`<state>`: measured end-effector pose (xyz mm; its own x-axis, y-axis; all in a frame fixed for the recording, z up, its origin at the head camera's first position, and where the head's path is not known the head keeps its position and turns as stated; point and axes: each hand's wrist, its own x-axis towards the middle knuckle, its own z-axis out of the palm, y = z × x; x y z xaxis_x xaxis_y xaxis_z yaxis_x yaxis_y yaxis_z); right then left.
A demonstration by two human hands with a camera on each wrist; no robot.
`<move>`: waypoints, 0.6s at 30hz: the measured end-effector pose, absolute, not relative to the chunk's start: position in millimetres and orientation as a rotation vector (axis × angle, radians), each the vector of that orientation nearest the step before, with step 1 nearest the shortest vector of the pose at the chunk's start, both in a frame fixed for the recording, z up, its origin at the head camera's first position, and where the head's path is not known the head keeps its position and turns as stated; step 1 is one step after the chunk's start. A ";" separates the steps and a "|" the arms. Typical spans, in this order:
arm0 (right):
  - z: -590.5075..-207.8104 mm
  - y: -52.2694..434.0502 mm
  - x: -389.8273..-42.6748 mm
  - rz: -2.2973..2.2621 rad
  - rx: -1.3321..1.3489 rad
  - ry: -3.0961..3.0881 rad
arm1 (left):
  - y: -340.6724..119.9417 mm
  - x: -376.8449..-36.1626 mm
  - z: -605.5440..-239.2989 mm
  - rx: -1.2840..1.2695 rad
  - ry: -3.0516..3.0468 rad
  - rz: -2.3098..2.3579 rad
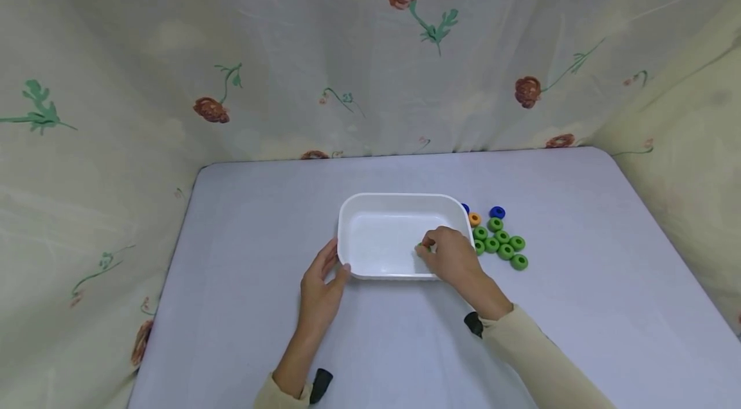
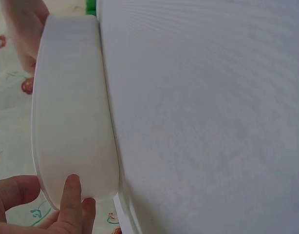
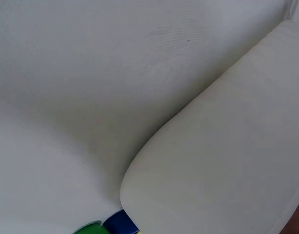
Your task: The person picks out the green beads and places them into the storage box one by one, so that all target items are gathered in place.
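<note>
A green ring (image 1: 419, 246) sits pinched in the right hand (image 1: 451, 258), just over the inside of the white tray (image 1: 399, 198) near its right wall. The left hand (image 1: 321, 287) lies relaxed against the tray's left corner, thumb on the rim, steadying it. The light tray could slide on the table (image 1: 579, 306) if that hand pushes, and the ring, let go high, could bounce out. The right sleeve could sweep the loose rings (image 1: 502, 243) beside the tray.
</note>
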<state>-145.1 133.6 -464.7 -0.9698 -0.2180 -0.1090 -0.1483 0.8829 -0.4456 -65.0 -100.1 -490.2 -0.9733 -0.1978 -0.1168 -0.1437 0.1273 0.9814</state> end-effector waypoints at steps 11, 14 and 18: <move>-465.8 134.2 -144.4 -0.711 -0.287 2.906 | -98.6 -63.6 -487.6 0.363 -2.326 -2.013; -465.6 134.5 -144.3 -0.718 -0.282 2.921 | -98.9 -63.9 -488.3 0.360 -2.318 -2.018; -460.5 136.8 -142.5 -0.761 -0.277 2.951 | -98.9 -64.5 -489.1 0.364 -2.322 -2.013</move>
